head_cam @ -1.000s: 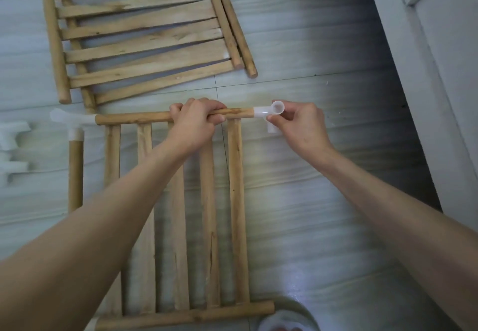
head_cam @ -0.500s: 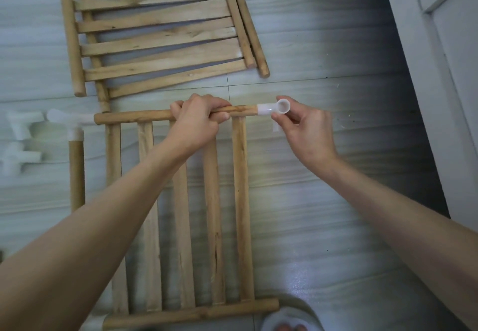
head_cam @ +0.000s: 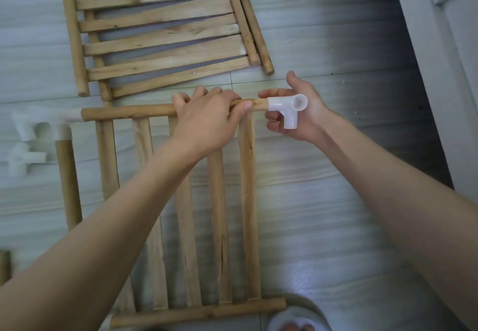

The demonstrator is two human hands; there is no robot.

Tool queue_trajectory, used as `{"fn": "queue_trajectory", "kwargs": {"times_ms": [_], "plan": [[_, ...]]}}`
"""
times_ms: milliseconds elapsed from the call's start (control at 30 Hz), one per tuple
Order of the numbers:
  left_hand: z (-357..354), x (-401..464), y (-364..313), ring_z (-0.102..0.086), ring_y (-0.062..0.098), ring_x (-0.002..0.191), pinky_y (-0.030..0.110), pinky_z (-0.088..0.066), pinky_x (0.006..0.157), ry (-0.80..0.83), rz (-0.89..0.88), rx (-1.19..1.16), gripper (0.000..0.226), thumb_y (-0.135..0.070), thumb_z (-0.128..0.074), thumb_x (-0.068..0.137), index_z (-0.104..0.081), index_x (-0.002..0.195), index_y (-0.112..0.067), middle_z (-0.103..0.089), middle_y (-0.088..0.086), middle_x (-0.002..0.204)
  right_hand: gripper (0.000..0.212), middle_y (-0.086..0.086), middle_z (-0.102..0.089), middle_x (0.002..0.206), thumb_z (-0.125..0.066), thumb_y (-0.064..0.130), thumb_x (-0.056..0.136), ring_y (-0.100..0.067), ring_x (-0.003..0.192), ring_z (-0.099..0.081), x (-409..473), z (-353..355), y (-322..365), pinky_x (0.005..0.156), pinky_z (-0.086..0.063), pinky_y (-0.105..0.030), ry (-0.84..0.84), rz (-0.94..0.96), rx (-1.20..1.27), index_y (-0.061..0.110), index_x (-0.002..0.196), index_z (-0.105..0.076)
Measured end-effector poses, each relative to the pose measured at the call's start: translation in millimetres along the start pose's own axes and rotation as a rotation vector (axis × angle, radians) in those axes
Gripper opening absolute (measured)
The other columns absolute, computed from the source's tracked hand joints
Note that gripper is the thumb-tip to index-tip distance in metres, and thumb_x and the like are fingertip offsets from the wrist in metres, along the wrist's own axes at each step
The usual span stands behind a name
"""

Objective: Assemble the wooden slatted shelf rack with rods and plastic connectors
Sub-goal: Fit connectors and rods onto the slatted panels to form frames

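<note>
Grey wood-grain flooring [head_cam: 336, 201] fills the frame, a white door edge [head_cam: 426, 72] running down the upper right. At far left, spare white connectors [head_cam: 23, 147] lie blurred beside a fitted corner connector [head_cam: 62, 126] that caps a vertical rod [head_cam: 67, 183] and appears to meet the left end of the top rail [head_cam: 129, 111]. A second slatted panel [head_cam: 160, 33] lies tilted across the upper left, untouched. The near panel [head_cam: 217, 227] lies flat at centre, slats running up and down the frame, its top rail running left to right.

Left hand [head_cam: 207, 121] grips that rail at mid-frame, fingers curled over the far side, thumb tip on the wood. Just to its right, a white three-way connector [head_cam: 287, 109] sits on the rail's right end, one socket pointing down the frame, another opening toward the camera. Right hand [head_cam: 302, 113] is behind and beneath the connector, palm up, fingers loosely spread with two fingertips showing past its left side, thumb raised clear; the fingers are relaxed rather than closed round it.

Judging by the lie of things, the joint turns on the rail's left-to-right axis: the right hand, nearer, would press leftward while the left braces. How deep the rail sits in the socket cannot be told. The lower rail [head_cam: 199, 314] has a bare right end near a slippered foot [head_cam: 294, 323] at bottom centre.
</note>
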State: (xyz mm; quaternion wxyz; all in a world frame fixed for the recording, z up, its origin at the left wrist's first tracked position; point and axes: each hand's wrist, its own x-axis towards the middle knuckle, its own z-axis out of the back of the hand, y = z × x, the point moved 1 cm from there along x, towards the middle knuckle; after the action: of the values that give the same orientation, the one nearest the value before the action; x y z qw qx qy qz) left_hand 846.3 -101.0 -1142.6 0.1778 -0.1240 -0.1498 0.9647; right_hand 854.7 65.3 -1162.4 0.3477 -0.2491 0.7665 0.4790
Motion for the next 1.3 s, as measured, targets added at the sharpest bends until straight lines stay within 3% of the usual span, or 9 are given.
{"fn": "queue_trajectory", "kwargs": {"times_ms": [167,367,467,633,900,1033,1100,1200,1300], "plan": [[8,-6,-4,-0.029,0.012,0.088,0.031,-0.005,0.064,-0.082,0.017,-0.003,0.037,-0.047,-0.029,0.096,-0.06,0.101,-0.027,-0.049,-0.012,0.09,0.057,-0.005,-0.045,0.047,-0.029,0.047,0.098,-0.015,0.037,-0.032,-8,-7,7,0.041,-0.026,-0.015,0.143,0.057,-0.083,0.008,0.066,-0.054],[16,-13,-4,-0.029,0.013,0.087,0.031,-0.005,0.065,-0.107,0.03,-0.011,0.036,-0.046,-0.031,0.096,-0.061,0.098,-0.027,-0.049,-0.012,0.083,0.072,-0.009,-0.044,0.038,-0.028,0.042,0.1,-0.016,0.03,-0.03,-14,-17,4,0.039,-0.023,-0.014,0.123,0.263,0.022,0.009,0.04,-0.051],[16,-19,-2,-0.029,0.013,0.087,0.033,-0.009,0.071,-0.118,0.052,-0.014,0.035,-0.046,-0.032,0.096,-0.061,0.099,-0.026,-0.049,-0.012,0.085,0.067,-0.009,-0.043,0.037,-0.03,0.034,0.101,-0.016,0.03,-0.029,-13,-23,3,0.04,-0.022,-0.013,0.111,0.227,0.016,0.007,0.042,-0.049],[19,-24,2,-0.033,0.015,0.09,0.036,-0.014,0.075,-0.14,0.066,-0.007,0.035,-0.044,-0.033,0.096,-0.062,0.102,-0.024,-0.06,-0.007,0.098,0.036,-0.003,-0.036,0.041,-0.035,0.016,0.094,-0.015,0.037,-0.026,-17,-30,6,0.039,-0.022,-0.014,0.011,-0.006,-0.007,0.012,0.058,-0.036],[14,-25,3,-0.03,0.012,0.088,0.036,-0.013,0.075,-0.19,0.034,-0.012,0.035,-0.042,-0.034,0.096,-0.062,0.104,-0.023,-0.062,-0.005,0.102,0.03,-0.002,-0.032,0.043,-0.035,0.021,0.095,-0.014,0.036,-0.025,-18,-30,4,0.037,-0.022,-0.012,-0.025,-0.134,0.08,0.015,0.066,-0.032],[5,-17,10,-0.031,0.012,0.09,0.036,-0.013,0.075,-0.128,0.029,-0.019,0.037,-0.043,-0.031,0.097,-0.061,0.107,-0.025,-0.055,-0.007,0.097,0.037,-0.002,-0.033,0.046,-0.035,0.032,0.096,-0.013,0.038,-0.027,-11,-29,1,0.036,-0.023,-0.012,-0.026,-0.124,0.053,0.014,0.064,-0.033],[-2,-8,14,-0.035,0.015,0.094,0.036,-0.014,0.076,-0.076,0.015,-0.023,0.038,-0.044,-0.029,0.097,-0.06,0.111,-0.026,-0.049,-0.009,0.096,0.037,-0.003,-0.034,0.052,-0.035,0.035,0.097,-0.013,0.038,-0.029,-4,-28,-3,0.037,-0.025,-0.013,-0.114,-0.074,0.082,0.013,0.067,-0.035],[-18,-3,25,-0.04,0.025,0.111,0.035,-0.019,0.085,0.02,0.02,-0.047,0.038,-0.036,-0.029,0.099,-0.05,0.128,-0.025,-0.053,0.003,0.117,0.029,-0.003,-0.037,0.057,-0.034,0.022,0.094,-0.014,0.046,-0.032,1,-30,-18,0.042,-0.03,-0.017,-0.264,0.01,0.134,0.012,0.068,-0.041],[-32,-9,37,-0.034,0.027,0.13,0.034,-0.018,0.106,0.131,-0.019,-0.038,0.044,-0.022,-0.037,0.098,-0.035,0.142,-0.017,-0.041,0.008,0.142,0.023,-0.006,-0.047,0.064,-0.04,0.018,0.091,-0.016,0.051,-0.041,-3,-27,-43,0.048,-0.045,-0.023,-0.233,0.004,0.044,0.01,0.075,-0.053]]}}
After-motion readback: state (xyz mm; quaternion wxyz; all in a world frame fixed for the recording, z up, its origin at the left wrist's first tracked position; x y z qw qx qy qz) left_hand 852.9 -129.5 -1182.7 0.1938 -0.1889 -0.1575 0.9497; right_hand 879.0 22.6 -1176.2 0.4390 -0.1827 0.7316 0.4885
